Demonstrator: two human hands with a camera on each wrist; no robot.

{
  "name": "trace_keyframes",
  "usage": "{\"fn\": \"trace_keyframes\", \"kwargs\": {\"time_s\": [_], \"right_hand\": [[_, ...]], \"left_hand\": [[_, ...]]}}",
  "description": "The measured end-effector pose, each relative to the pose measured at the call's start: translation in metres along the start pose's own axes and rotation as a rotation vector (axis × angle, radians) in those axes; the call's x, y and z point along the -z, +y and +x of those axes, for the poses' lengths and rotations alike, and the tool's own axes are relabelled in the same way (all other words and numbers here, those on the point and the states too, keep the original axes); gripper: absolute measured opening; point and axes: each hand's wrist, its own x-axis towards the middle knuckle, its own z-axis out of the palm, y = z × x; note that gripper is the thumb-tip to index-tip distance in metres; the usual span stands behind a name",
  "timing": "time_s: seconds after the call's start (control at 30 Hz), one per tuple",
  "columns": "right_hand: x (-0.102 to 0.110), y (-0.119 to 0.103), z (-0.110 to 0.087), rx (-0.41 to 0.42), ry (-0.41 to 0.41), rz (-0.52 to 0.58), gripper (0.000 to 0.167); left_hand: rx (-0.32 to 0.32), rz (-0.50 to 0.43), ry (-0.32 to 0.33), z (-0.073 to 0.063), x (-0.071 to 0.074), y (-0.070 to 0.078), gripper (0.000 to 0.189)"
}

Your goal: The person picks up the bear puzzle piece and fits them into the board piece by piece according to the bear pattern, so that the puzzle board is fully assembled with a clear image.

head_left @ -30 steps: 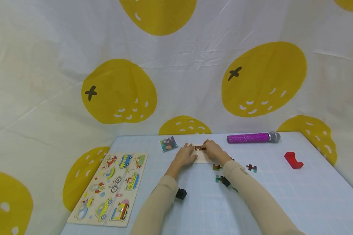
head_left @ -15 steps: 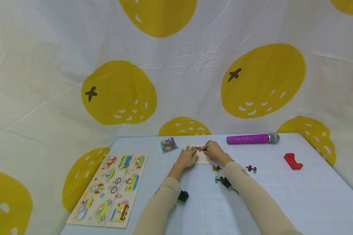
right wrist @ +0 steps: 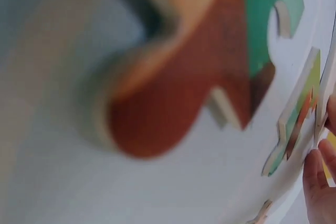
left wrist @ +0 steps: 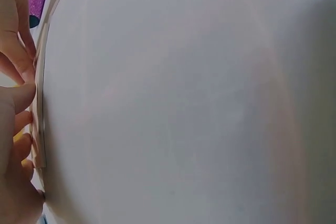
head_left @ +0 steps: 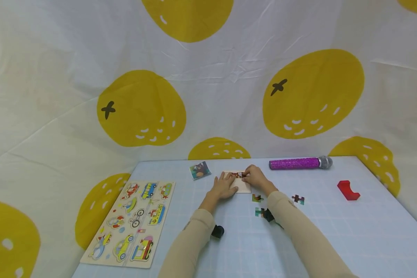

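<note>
A small wooden puzzle tray (head_left: 243,188) lies near the back of the table, with brown picture pieces along its far edge. My left hand (head_left: 223,187) rests on the tray's left side, fingers spread and fairly straight; in the left wrist view that hand (left wrist: 18,150) lies along the tray's edge (left wrist: 40,103). At the tray's far right corner, my right hand (head_left: 257,178) pinches a dark brown puzzle piece (head_left: 243,175), partly hidden by the fingers. Loose jigsaw pieces lie nearby: one (head_left: 257,198) in front of the tray, another (head_left: 298,199) right of my right forearm.
A wooden vehicle peg board (head_left: 128,224) lies at left. Behind my left hand is a picture card (head_left: 199,170). A purple microphone (head_left: 295,163) and a red curved block (head_left: 348,190) lie at right. More puzzle pieces (head_left: 259,212) sit beside my right forearm.
My left hand has slid slightly right on the tray, uncovering its far left corner. The right hand has shifted a little to the right, still at the far edge.
</note>
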Motion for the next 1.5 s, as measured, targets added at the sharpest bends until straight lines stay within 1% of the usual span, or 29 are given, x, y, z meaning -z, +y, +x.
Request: {"fn": "trace_keyframes", "kwargs": {"time_s": [0.13, 0.33, 0.4, 0.57, 0.67, 0.77, 0.97, 1.1, 1.27, 1.4, 1.43, 1.5], "right_hand": [[0.002, -0.004, 0.002, -0.016, -0.044, -0.036, 0.024], [0.003, -0.004, 0.004, -0.022, -0.083, -0.110, 0.021], [0.003, -0.004, 0.004, -0.018, -0.082, -0.127, 0.021], [0.005, -0.005, 0.001, 0.037, -0.057, -0.166, 0.023], [0.004, -0.004, 0.001, 0.045, -0.046, -0.147, 0.027], [0.003, -0.003, 0.002, 0.055, -0.050, -0.141, 0.027], [-0.001, -0.006, 0.002, 0.102, -0.065, -0.234, 0.025], [-0.003, -0.008, 0.003, 0.082, -0.062, -0.291, 0.025], [-0.006, -0.006, 0.004, 0.050, -0.054, -0.289, 0.029], [-0.008, -0.005, 0.003, 0.031, -0.048, -0.269, 0.029], [-0.008, -0.005, 0.002, 0.031, -0.047, -0.272, 0.029], [-0.008, -0.007, 0.001, 0.029, -0.044, -0.289, 0.029]], "left_hand": [[0.005, 0.020, 0.002, -0.002, 0.001, 0.003, 0.057], [0.008, 0.011, 0.006, -0.004, 0.002, 0.007, 0.057], [0.012, 0.009, 0.006, -0.005, 0.002, 0.008, 0.057], [0.022, 0.014, 0.007, -0.004, 0.003, 0.010, 0.056], [0.026, 0.021, 0.008, -0.003, 0.003, 0.011, 0.055], [0.028, 0.023, 0.008, -0.003, 0.003, 0.011, 0.055], [0.030, 0.031, 0.005, -0.004, 0.004, 0.011, 0.055], [0.028, 0.031, 0.004, -0.005, 0.002, 0.010, 0.056], [0.035, 0.014, -0.009, -0.004, 0.002, 0.009, 0.057], [0.036, -0.039, -0.011, 0.000, -0.001, 0.004, 0.059], [0.019, -0.052, 0.006, 0.001, -0.003, 0.002, 0.061], [0.016, -0.067, 0.013, 0.003, -0.004, 0.001, 0.061]]}}
